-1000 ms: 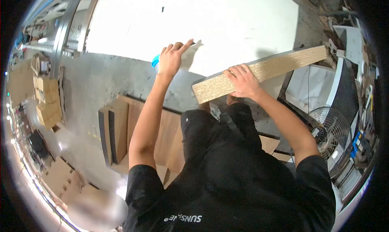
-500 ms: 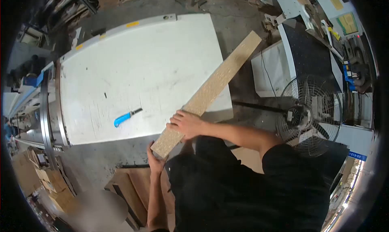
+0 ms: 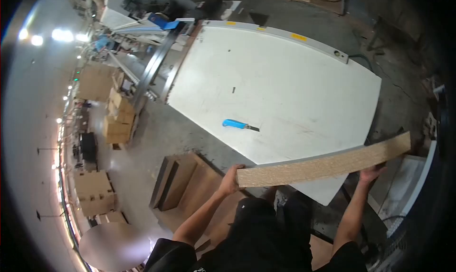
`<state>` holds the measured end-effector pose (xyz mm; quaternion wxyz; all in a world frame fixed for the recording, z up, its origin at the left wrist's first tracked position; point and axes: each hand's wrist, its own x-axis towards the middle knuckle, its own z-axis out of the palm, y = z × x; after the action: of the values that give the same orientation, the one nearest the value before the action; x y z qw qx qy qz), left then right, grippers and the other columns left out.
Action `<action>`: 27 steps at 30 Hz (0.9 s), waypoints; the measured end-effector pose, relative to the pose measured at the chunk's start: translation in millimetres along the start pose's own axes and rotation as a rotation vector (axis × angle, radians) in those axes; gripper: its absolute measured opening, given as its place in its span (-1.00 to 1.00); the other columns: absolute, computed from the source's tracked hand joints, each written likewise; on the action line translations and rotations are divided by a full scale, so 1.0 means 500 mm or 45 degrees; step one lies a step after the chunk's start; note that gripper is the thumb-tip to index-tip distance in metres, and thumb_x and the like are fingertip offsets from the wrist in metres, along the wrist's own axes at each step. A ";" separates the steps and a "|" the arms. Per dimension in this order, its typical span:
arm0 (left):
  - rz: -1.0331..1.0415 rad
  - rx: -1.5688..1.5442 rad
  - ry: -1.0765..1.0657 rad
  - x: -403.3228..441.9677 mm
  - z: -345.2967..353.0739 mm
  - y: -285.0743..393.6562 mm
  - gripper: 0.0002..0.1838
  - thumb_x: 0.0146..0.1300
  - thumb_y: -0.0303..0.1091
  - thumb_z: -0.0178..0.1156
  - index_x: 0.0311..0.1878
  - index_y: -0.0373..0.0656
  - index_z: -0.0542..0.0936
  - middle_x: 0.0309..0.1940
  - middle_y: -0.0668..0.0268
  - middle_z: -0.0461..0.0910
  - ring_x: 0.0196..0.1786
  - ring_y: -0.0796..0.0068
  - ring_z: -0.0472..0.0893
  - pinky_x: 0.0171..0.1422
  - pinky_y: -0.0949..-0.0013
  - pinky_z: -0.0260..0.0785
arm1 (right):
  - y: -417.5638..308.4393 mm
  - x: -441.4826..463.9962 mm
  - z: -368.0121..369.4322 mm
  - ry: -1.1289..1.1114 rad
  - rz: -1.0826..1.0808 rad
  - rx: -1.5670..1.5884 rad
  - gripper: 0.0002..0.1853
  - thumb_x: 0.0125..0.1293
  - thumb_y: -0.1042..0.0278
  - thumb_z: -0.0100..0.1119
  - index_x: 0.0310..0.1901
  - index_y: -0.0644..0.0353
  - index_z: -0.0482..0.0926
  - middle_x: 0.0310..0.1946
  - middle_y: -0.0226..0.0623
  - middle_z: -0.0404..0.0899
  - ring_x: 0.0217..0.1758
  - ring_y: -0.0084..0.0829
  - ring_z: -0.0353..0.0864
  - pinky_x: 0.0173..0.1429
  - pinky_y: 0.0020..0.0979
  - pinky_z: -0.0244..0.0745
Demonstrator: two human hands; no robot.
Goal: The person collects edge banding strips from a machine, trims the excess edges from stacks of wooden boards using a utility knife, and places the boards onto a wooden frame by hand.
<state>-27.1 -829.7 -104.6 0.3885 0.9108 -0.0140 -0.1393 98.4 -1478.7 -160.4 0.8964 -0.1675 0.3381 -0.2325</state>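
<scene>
A long board [image 3: 323,168] with a light, rough-grained face and a grey upper edge lies across the front of the white table [image 3: 285,101]. My left hand [image 3: 231,179] grips its left end, fingers behind the board. Near the right end, my right hand [image 3: 371,172] holds the board from below, fingers partly hidden. On the tabletop lies a blue-handled knife [image 3: 235,124] with a dark blade, touched by neither hand.
A long metal level [image 3: 280,33] lies along the table's far edge. Wooden panels [image 3: 190,186] stand on the floor at lower left. Cardboard boxes [image 3: 118,120] are stacked farther left. Metal rails [image 3: 159,58] run beside the table's left end.
The view has turned. My right hand has moved from the board's middle part towards its right end. My left hand first let go of the knife, then took the board's left end.
</scene>
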 end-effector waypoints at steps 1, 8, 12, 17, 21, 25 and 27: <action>-0.158 -0.167 -0.043 -0.005 0.021 -0.044 0.05 -0.13 -0.39 0.74 0.50 -0.14 0.40 0.44 0.01 0.55 0.52 -0.13 0.49 0.62 0.00 0.35 | 0.017 -0.003 0.057 -0.109 -0.058 -0.125 0.18 0.51 -0.67 -0.15 0.78 0.24 -0.03 0.81 -0.02 -0.03 0.87 -0.02 -0.07 0.88 0.14 -0.21; -0.127 -0.145 -0.059 -0.021 0.013 -0.036 0.22 -0.12 -0.33 0.78 0.63 -0.17 0.28 0.42 0.07 0.60 0.50 -0.02 0.57 0.64 0.03 0.38 | 0.017 0.148 -0.055 -1.231 0.388 0.420 0.04 0.50 -0.31 0.32 0.68 0.34 0.16 0.70 0.01 0.22 0.68 -0.05 0.29 0.81 0.00 0.11; -0.399 -0.929 -0.359 -0.057 -0.011 0.008 0.16 -0.02 -0.40 0.73 0.66 -0.20 0.28 0.44 0.21 0.55 0.50 0.28 0.50 0.63 0.15 0.33 | -0.077 0.086 -0.078 -0.126 0.204 0.043 -0.14 0.50 -0.31 0.33 0.55 0.23 0.45 0.55 -0.17 0.49 0.53 -0.06 0.48 0.68 0.03 0.33; -0.520 -1.040 -0.442 -0.105 0.012 -0.034 -0.08 0.28 -0.11 0.51 0.62 -0.27 0.36 0.45 0.23 0.55 0.48 0.33 0.50 0.61 0.21 0.30 | -0.155 0.077 -0.066 0.142 0.303 -0.419 -0.20 0.46 -0.30 0.37 0.48 0.18 0.56 0.44 -0.19 0.61 0.43 -0.03 0.60 0.58 0.07 0.47; -0.798 -1.231 -0.443 -0.090 0.027 -0.020 -0.21 0.49 0.10 0.32 0.53 -0.37 0.48 0.44 0.09 0.59 0.47 0.21 0.52 0.65 0.15 0.25 | -0.164 0.081 -0.029 0.138 0.338 -0.570 -0.19 0.36 -0.26 0.45 0.45 0.17 0.56 0.41 -0.11 0.60 0.40 -0.03 0.61 0.54 0.08 0.51; -1.237 -1.452 -0.500 -0.030 -0.009 0.043 -0.18 0.55 0.24 0.20 0.50 -0.35 0.45 0.40 -0.05 0.58 0.38 0.00 0.59 0.42 -0.11 0.49 | -0.166 0.208 -0.091 -0.051 0.232 -0.851 -0.07 0.16 -0.21 0.58 0.46 0.20 0.53 0.44 -0.10 0.52 0.47 -0.04 0.51 0.61 0.00 0.39; -1.247 -1.644 -0.594 -0.009 0.003 -0.009 -0.22 0.51 0.28 0.19 0.43 -0.26 0.50 0.19 0.00 0.67 0.09 0.07 0.68 0.00 -0.04 0.62 | -0.153 0.242 -0.163 -0.454 -0.258 -1.427 -0.39 0.48 0.17 0.17 0.52 0.11 0.49 0.54 -0.18 0.45 0.60 -0.18 0.36 0.70 -0.09 0.21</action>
<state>-32.3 -827.0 -107.7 0.7159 0.3608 0.3849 -0.4573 99.7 -1618.2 -247.6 0.6878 -0.6828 0.2358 -0.0713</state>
